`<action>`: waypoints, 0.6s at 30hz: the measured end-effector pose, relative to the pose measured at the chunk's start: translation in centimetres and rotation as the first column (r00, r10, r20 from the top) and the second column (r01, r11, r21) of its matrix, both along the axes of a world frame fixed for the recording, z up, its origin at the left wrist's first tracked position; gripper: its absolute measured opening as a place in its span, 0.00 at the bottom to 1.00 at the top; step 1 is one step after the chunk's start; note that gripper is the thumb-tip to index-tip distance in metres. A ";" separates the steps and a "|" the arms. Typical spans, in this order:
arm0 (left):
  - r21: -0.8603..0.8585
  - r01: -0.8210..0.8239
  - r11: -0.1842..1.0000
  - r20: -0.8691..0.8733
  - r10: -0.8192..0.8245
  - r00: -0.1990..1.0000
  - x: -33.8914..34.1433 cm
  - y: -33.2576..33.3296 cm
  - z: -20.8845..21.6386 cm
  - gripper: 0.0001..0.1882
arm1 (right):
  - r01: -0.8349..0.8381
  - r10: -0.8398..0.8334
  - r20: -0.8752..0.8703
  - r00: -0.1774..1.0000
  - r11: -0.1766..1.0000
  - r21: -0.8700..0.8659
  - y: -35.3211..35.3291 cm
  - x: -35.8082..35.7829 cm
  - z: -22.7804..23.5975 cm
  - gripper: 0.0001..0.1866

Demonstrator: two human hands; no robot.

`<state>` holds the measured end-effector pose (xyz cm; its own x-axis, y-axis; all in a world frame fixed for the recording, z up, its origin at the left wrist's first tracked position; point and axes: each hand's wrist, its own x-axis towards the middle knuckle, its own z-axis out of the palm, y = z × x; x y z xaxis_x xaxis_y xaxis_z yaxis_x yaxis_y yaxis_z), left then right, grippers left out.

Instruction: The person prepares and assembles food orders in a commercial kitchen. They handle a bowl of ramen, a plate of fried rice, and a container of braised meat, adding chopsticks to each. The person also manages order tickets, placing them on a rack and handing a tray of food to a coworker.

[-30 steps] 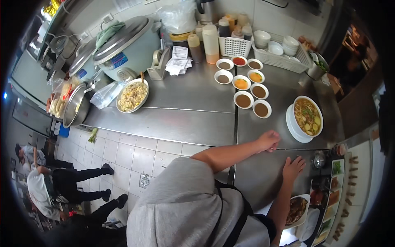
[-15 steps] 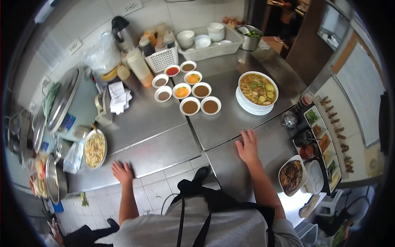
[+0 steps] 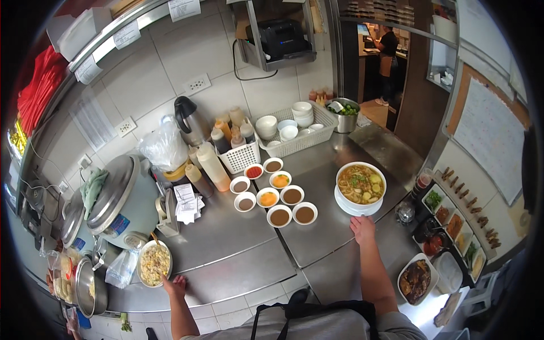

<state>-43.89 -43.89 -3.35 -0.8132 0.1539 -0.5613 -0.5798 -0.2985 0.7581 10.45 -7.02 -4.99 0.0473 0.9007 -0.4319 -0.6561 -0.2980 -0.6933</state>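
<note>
My left hand (image 3: 175, 286) is open at the near right rim of an oval white dish (image 3: 148, 281) of yellow fried rice. One finger meets the dish's edge, and the others are apart from it. A spoon handle (image 3: 154, 238) sticks out at the far end of the dish. On the right, my right hand (image 3: 363, 228) has its fingers drawn together at the near edge of a white plate (image 3: 358, 209), seemingly gripping it; the fingertips are partly hidden. The plate carries a large white bowl (image 3: 339, 184) of noodle soup with green garnish and round yellowish slices.
Several small sauce cups (image 3: 280, 215) stand mid-counter, before a white basket (image 3: 241, 158) of squeeze bottles and a crate (image 3: 303, 141) of bowls. At right are a topping tray (image 3: 453, 226) and a dish of dark meat (image 3: 416, 280). A rice cooker (image 3: 133, 198) stands left.
The view has tilted up. My left hand has moved from the counter edge to the rice dish. My right hand has gone forward from the counter to the soup bowl's plate.
</note>
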 end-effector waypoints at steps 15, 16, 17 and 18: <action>-0.083 -0.098 0.992 -0.172 0.082 0.982 -1.9 0.4 -1.6 0.21 | 0.090 -0.090 0.015 0.996 0.996 0.012 5.6 -1.1 -0.8 0.18; -0.052 -0.109 0.993 -0.177 0.098 0.979 -2.2 0.4 -1.7 0.21 | 0.092 -0.093 0.018 0.996 0.996 0.016 6.2 -1.3 -0.9 0.18; -0.022 -0.120 0.993 -0.179 0.114 0.977 -2.4 0.5 -1.7 0.21 | 0.094 -0.094 0.022 0.995 0.995 0.020 6.8 -1.5 -0.7 0.18; 0.007 -0.132 0.991 -0.180 0.131 0.975 -2.5 0.5 -1.9 0.21 | 0.090 -0.090 0.031 0.995 0.996 0.021 7.4 -1.7 -0.6 0.18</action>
<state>-46.43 -43.36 -5.22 -0.9139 0.0367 -0.4044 -0.3897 -0.3592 0.8480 8.71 0.35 -5.59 0.1421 0.9003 -0.4114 -0.6572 -0.2250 -0.7194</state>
